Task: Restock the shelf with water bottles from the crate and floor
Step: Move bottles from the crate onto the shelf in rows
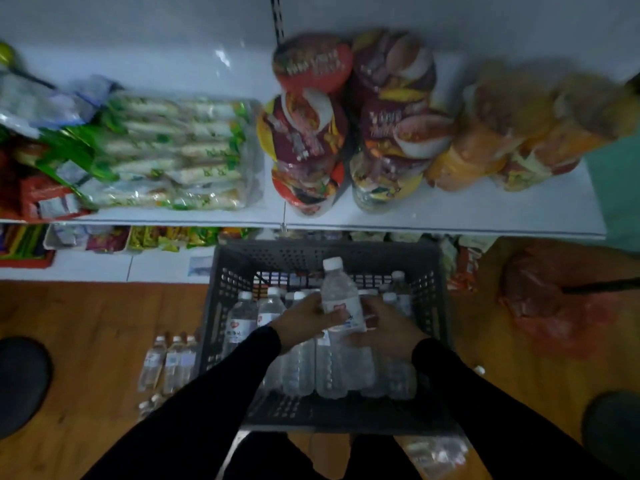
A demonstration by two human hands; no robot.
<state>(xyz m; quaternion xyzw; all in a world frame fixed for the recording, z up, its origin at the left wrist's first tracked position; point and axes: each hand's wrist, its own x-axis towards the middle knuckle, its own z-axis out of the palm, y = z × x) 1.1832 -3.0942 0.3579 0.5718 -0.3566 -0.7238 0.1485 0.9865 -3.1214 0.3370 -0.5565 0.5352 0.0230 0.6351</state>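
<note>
dark grey perforated crate (429, 292), clear white-capped water bottle (337, 296) (red-and-blue label), white shelf (485, 213), red and orange noodle cups (311, 64), green-printed packets (173, 150), orange-brown wood-grain floor (86, 323).

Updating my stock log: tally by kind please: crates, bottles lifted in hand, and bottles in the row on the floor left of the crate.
dark perforated plastic crate: 1
clear plastic water bottle, white cap, held by left hand and right hand: 1
clear water bottles in floor row: 3
Total: 5
</note>
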